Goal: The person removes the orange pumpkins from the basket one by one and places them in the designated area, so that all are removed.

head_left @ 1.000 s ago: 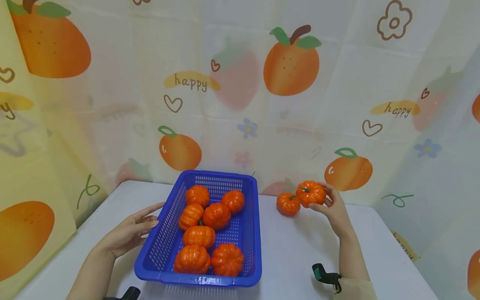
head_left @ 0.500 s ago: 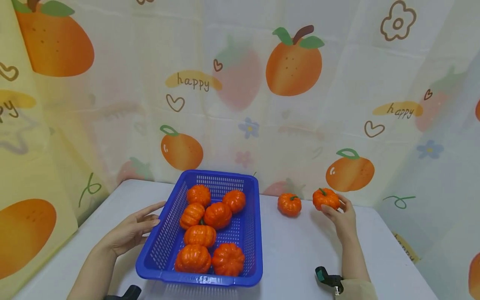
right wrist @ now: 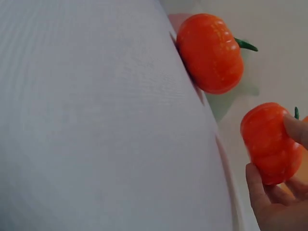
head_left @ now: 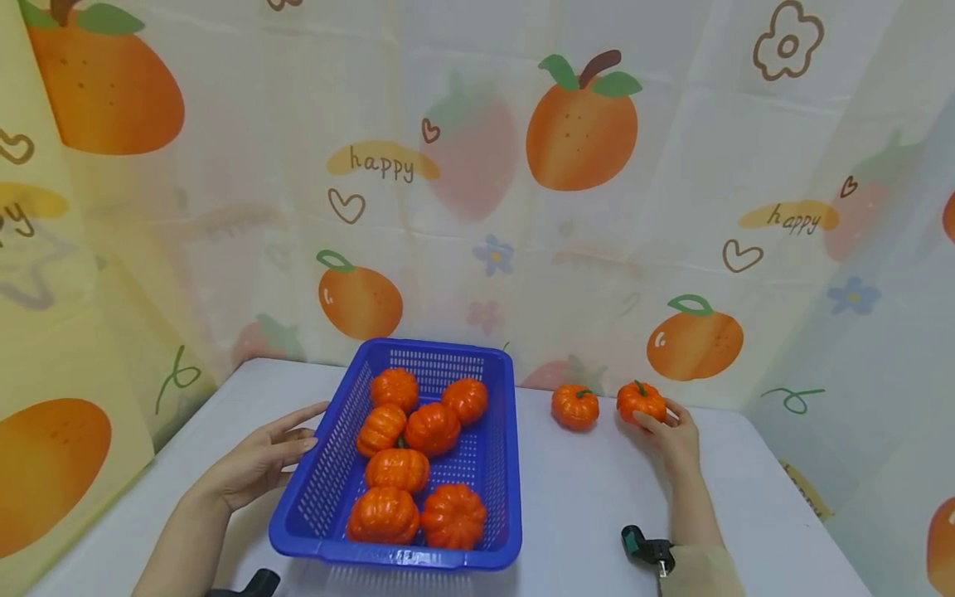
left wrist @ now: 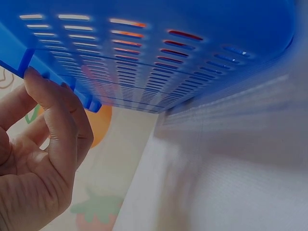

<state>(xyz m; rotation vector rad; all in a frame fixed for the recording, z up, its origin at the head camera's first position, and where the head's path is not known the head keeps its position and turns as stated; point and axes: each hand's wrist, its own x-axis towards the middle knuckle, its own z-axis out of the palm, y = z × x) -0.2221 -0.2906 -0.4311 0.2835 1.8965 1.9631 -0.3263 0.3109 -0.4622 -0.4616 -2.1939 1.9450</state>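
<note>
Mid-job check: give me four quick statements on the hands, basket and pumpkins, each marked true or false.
1. The right hand holds a pumpkin with a green stem. True.
2. The left hand reaches inside the basket. False: the left hand is outside, its fingers at the basket's rim.
3. Seven pumpkins lie in the basket. True.
4. In the head view, the loose pumpkin is left of the basket. False: the loose pumpkin is to its right.

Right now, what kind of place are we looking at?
Probably a small staged tabletop area, maybe for recording, rather than a working kitchen: a white table, fruit-print sheeting around its back and sides, and a blue basket of glossy, artificial-looking pumpkins.
</note>
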